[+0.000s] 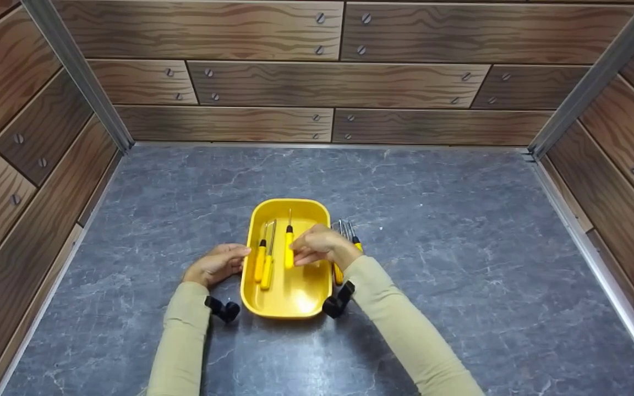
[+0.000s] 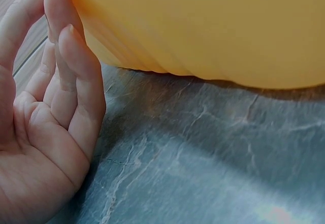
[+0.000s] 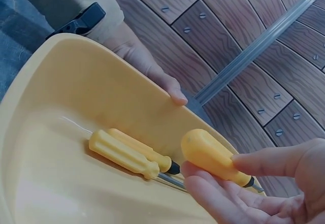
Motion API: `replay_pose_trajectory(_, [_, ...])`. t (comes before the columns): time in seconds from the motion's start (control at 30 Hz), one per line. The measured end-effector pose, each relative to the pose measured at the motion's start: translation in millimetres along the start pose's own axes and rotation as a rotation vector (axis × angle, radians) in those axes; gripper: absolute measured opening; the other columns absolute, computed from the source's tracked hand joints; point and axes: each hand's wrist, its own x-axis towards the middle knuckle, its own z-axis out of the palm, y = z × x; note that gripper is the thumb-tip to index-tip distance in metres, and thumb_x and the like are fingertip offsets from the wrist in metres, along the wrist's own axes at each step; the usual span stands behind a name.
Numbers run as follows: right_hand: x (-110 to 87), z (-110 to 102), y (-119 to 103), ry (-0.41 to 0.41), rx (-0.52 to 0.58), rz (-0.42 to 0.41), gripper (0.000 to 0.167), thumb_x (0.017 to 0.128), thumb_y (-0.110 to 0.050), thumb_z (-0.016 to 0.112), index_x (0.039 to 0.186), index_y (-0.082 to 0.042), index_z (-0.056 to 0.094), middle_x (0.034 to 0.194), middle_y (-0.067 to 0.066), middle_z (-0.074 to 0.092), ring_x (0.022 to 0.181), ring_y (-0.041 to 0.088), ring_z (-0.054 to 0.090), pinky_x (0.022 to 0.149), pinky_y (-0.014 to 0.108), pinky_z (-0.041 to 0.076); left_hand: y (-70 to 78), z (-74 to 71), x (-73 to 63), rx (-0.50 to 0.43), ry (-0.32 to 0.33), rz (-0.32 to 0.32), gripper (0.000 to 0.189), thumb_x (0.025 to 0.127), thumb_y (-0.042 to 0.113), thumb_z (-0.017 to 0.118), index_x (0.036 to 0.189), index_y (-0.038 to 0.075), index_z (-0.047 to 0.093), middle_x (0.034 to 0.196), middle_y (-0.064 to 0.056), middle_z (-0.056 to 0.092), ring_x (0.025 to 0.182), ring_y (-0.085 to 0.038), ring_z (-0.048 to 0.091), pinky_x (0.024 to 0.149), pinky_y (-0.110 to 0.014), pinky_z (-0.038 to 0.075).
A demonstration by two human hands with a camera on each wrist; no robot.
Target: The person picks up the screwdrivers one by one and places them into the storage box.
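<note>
My right hand [image 1: 317, 243] pinches a screwdriver [image 1: 289, 247] by its yellow handle, above the inside of the yellow tray [image 1: 289, 313]. Its thin shaft points to the far side, and a black collar shows at the handle's end. In the right wrist view, thumb and fingers of the right hand [image 3: 274, 183] are on the handle. Two more yellow-handled screwdrivers, one with a black collar [image 1: 260, 263] and one without [image 1: 267, 272], lie side by side along the tray's left wall. My left hand [image 1: 219, 264] holds the tray's left rim, its thumb on the edge and its fingers against the outside.
Several yellow-handled tools [image 1: 357, 243] with metal shafts lie just right of the tray, partly hidden by the right hand and wrist. The grey marbled surface [image 1: 449, 231] is bounded by wood-patterned walls [image 1: 339, 85] at the back and sides.
</note>
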Motion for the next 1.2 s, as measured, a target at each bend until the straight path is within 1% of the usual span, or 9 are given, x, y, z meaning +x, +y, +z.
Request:
replay_pose_trajectory(0.23, [2.8,1.4,1.5,-0.001,-0.006,0.006,0.023,0.089,-0.002,0.061,0.108,0.010,0.063,0.070,0.007,0.067,0.055,0.013,0.067,0.062,0.023,0.060,-0.6,-0.6,0.8,0.008,0.000,-0.006,0.013,0.096,0.017,0.057,0.100,0.008,0.065,0.087,0.004,0.074,0.083,-0.007,0.068,0.080,-0.023,0.055])
replay_pose_trajectory(0.43, [5.2,3.8,1.2,0.012,-0.005,0.012,0.024,0.088,-0.002,0.061,0.109,0.010,0.063,0.071,0.008,0.067,0.055,0.013,0.067,0.069,0.027,0.060,-0.4,0.0,0.0,-0.003,-0.006,0.001,0.011,0.095,0.016,0.058,0.097,0.009,0.065,0.086,0.004,0.074,0.082,-0.007,0.068,0.079,-0.023,0.055])
replay_pose_trajectory(0.7, [8.9,9.7,2.3,0.023,0.048,0.012,0.026,0.087,-0.001,0.062,0.110,0.012,0.063,0.070,0.008,0.065,0.055,0.014,0.067,0.058,0.022,0.059,0.9,1.5,0.6,0.000,0.008,-0.001,0.009,0.094,0.016,0.059,0.097,0.009,0.065,0.086,0.004,0.074,0.081,-0.008,0.068,0.079,-0.023,0.055])
replay_pose_trajectory(0.97, [12.0,16.4,1.8,0.025,0.060,0.009,0.024,0.087,0.000,0.062,0.108,0.011,0.063,0.068,0.008,0.065,0.054,0.015,0.066,0.058,0.023,0.059,0.8,3.2,1.6,-0.008,0.016,0.001,0.011,0.095,0.014,0.058,0.098,0.007,0.065,0.086,0.004,0.074,0.082,-0.008,0.069,0.080,-0.024,0.056])
replay_pose_trajectory(1.2, [16.2,20.7,1.9,0.021,0.073,0.018,0.020,0.087,0.001,0.061,0.105,0.011,0.064,0.068,0.009,0.064,0.053,0.016,0.065,0.058,0.024,0.060,0.6,2.4,0.3,0.013,0.014,0.003,0.014,0.095,0.014,0.056,0.102,0.005,0.065,0.088,0.003,0.075,0.084,-0.009,0.069,0.082,-0.024,0.056])
